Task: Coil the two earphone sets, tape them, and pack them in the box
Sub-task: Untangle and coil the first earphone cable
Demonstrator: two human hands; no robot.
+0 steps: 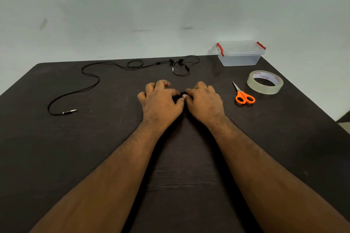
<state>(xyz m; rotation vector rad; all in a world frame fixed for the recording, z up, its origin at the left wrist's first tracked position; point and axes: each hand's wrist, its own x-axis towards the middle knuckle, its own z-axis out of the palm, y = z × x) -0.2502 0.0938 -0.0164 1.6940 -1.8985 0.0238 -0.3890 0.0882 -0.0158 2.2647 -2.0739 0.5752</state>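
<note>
Both hands meet just in front of the scissors' (244, 95) left side — the left hand (161, 100) and right hand (204, 100) with fingers curled around something small and dark, likely the first coiled earphone set, mostly hidden. The second earphone set (132, 65) lies uncoiled, far left of the scissors. Tape roll (265, 82) sits just right of them; the closed box (239, 53) behind — taping and packing remain.

Black wired earphone set (132, 65) sprawled uncoiled, far left. Clear lidded plastic box with red latches (240, 53) far right; clear tape roll (265, 82) just nearer.
</note>
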